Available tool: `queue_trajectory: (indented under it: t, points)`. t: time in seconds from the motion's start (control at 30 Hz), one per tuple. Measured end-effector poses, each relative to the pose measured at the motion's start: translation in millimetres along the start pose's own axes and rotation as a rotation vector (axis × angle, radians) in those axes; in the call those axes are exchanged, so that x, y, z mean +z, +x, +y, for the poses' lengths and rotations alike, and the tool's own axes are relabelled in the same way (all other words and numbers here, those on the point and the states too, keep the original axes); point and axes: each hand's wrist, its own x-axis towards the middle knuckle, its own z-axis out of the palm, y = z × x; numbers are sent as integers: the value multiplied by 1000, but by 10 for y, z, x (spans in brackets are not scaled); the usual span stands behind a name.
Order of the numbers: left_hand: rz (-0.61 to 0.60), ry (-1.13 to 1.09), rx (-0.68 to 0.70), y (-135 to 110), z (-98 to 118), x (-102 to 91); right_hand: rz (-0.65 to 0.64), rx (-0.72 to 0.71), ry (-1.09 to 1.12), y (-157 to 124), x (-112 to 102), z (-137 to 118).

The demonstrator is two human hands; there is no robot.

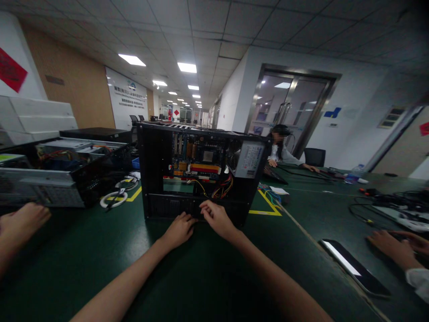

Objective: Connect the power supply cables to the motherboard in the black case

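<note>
A black computer case [146,179] stands upright on the green table, its open side facing me. Inside sit a motherboard [208,155], a silver power supply [248,158] at the upper right, and loose yellow and multicoloured cables [226,187]. My left hand [179,229] lies at the case's lower front edge, fingers stretched forward and slightly bent. Just right of it, my right hand [217,218] is raised against the lower panel, its fingers curled together. Whatever those fingertips might hold is too small to make out.
Another open computer case [60,179] lies to the left, beside a coiled white cable [114,199]. Other people's hands show at the left edge [25,223] and right edge [392,246]. A phone [355,267] lies right; a person [281,147] sits across the table.
</note>
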Motion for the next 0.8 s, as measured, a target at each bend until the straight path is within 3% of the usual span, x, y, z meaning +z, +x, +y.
queue_trajectory:
  t: [0.1,0.17,0.37,0.57,0.8]
  points:
    - [6,0,-6,3,-16,29,94,-24,-7,350,-198,33]
    - [10,2,-3,4,-26,42,79,-12,-67,573,-288,82]
    - [0,1,-2,2,-27,25,-198,164,-284,1011,-224,323]
    - [-2,1,6,-3,-8,-13,-463,272,-485,1178,14,513]
    - [-2,-2,3,0,-18,5,-677,392,-568,1348,103,554]
